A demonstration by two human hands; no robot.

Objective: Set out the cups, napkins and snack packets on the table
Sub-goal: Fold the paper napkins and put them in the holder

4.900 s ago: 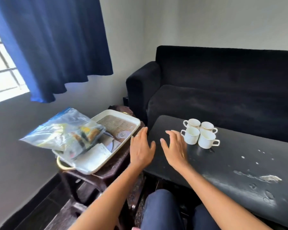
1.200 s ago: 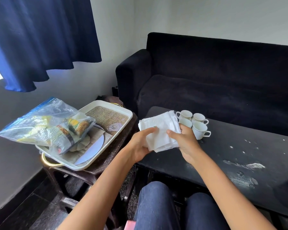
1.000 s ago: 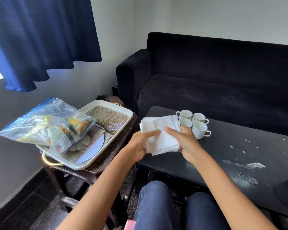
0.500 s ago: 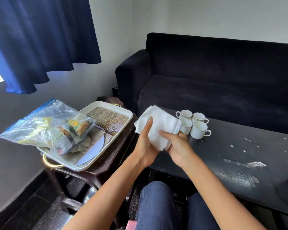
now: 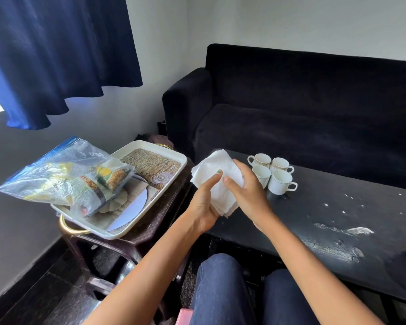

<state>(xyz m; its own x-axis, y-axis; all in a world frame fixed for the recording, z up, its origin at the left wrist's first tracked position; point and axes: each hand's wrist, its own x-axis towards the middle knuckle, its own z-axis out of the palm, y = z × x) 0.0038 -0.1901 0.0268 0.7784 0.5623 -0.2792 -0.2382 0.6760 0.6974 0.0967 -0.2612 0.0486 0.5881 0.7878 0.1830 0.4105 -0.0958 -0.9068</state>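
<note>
Both of our hands hold one stack of white napkins [image 5: 217, 174] above the near-left corner of the black bench [image 5: 338, 226]. Our left hand [image 5: 203, 205] cups the stack from below, its fingers [image 5: 212, 181] stretched up along the front with the thumb behind, as far as we can tell. Our right hand [image 5: 246, 191] wraps over the right edge, fingers [image 5: 227, 179] curled onto the top sheet and nearly touching the left forefinger. Just right of and beyond our right fingers, four white cups [image 5: 273, 173] stand upright on the bench in a tight cluster, touching one another, handles outward. Well to the left of our left fingers a clear bag of snack packets [image 5: 63, 177] lies across the near end of a white tray [image 5: 150, 146], overhanging its left rim. That tray rests on a dark side stand [image 5: 155, 221] beside the bench. Behind the bench sits a black sofa [image 5: 302, 102].
</note>
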